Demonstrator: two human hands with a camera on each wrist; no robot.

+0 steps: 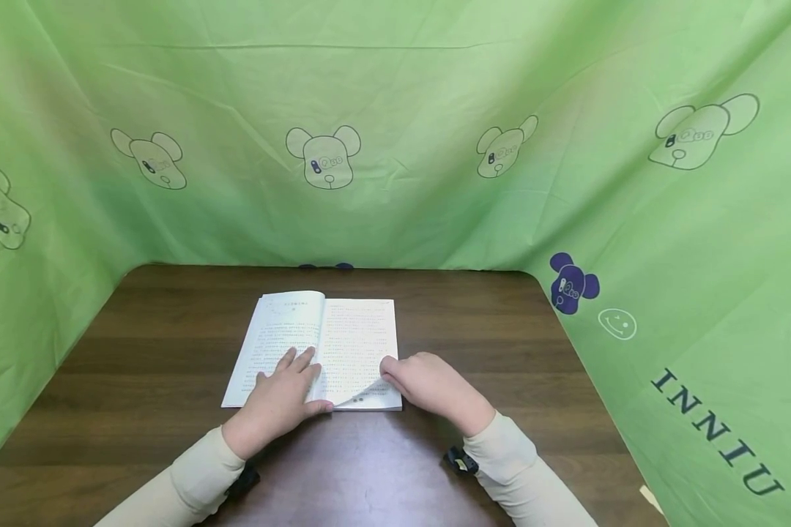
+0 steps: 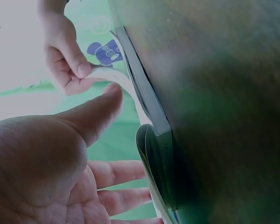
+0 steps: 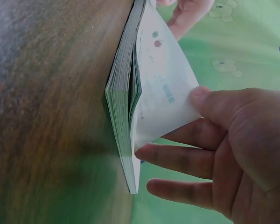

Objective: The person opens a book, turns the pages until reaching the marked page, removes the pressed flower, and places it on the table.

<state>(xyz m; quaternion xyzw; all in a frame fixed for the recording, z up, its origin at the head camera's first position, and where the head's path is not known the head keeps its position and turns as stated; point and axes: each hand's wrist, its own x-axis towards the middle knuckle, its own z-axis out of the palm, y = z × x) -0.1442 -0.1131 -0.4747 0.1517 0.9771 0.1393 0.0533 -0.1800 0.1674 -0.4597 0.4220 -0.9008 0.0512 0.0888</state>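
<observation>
An open book [image 1: 356,329] with printed white pages lies on the brown table. My left hand [image 1: 282,391] rests with spread fingers on its left page, the thumb reaching over the gutter near the lower edge. At the lower right corner, my right hand [image 1: 431,384] pinches a page [image 3: 165,88] between thumb and index finger. That page is lifted and bends upward, so part of the sheet under it shows. In the right wrist view the other fingers of this hand are held loosely below the page. The left wrist view shows the thick page block [image 2: 144,88] edge-on.
The wooden table [image 1: 501,329] spreads around the book on all sides. A green curtain [image 1: 409,88] printed with bear heads hangs behind the table and along both sides. Dark straps [image 1: 461,461] sit at the wrists. A small pale scrap [image 1: 650,499] shows at the right table edge.
</observation>
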